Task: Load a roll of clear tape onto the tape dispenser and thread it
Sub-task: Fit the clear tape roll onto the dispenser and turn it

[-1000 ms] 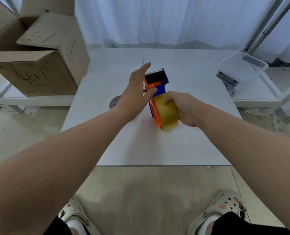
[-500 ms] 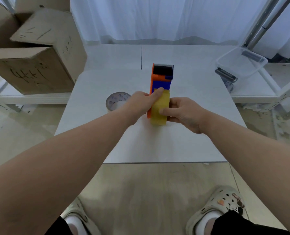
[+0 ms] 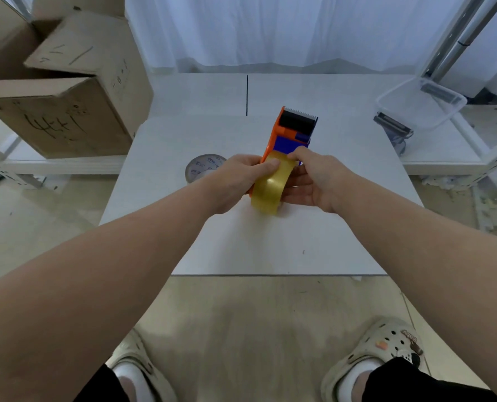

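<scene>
A white table (image 3: 270,245) is seen from above, with two bare forearms reaching in from the near edge. Around the table's middle, an orange and blue dispenser (image 3: 292,132) is held between both hands, its toothed cutter end pointed at the far edge. A yellowish clear roll (image 3: 270,187) is seated at the dispenser's near end, standing on its rim between the palms. The left hand (image 3: 238,178) is curled around the roll's left side, its thumb laid across the roll's outer face. The right hand (image 3: 314,181) is cupped against the roll's right side, one finger hooked over the top beside the blue body. Whether the roll rests on the table cannot be told. A second roll (image 3: 203,166) lies flat just behind the left hand. A box (image 3: 61,111) is seen beyond the far left corner, a clear tub (image 3: 421,103) beyond the far right.
</scene>
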`<state>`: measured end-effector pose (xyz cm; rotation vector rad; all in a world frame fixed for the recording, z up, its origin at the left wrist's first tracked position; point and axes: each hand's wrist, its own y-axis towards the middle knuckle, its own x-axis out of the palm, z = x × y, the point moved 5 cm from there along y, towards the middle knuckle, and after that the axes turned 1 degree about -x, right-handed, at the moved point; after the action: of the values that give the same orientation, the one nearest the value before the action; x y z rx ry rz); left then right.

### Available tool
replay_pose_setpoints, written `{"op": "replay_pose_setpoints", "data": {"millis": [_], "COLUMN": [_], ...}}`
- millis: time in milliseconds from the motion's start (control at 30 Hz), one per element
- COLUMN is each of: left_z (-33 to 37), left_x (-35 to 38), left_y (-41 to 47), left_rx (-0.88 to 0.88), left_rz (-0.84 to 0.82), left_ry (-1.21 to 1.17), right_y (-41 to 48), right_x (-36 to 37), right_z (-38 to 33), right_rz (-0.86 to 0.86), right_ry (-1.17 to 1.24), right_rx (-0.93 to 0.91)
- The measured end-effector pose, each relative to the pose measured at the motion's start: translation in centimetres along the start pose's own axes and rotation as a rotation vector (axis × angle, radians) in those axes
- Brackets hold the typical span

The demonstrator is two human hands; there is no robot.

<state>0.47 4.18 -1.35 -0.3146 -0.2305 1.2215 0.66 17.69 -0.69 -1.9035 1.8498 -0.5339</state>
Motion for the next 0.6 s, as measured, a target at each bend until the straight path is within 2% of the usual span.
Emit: {"op": "replay_pose_setpoints", "data": {"millis": [200,267,367,467,600], "left_z": [0.2,0.2,-0.2,-0.6,-0.2], "left_x": [0.2,0.4,0.0,-0.7,-1.2], "left_y": [-0.4,-0.3,0.1,0.6,1.0], "left_rx": [-0.043,-0.06,-0.105,-0.153,-0.163], "left_rz": [-0.125,-0.118,0.047,0.245,0.367], "left_ry": [-0.048,-0.075,-0.133,-0.084,-0.127], "right_y": [0.2,0.3,0.4,0.4,0.3], "right_x": [-0.1,-0.3,-0.1,0.3,0.7], "right_z": [0.8,0.6,0.2,-0.1,-0.7], "right_rz": [0.073,0.072,0.019,-0.031,-0.049], "right_ry": [0.071,0.068,0.071,0.064,0.005], "right_rx": [0.057,0.048,0.037,0.026,-0.036]}}
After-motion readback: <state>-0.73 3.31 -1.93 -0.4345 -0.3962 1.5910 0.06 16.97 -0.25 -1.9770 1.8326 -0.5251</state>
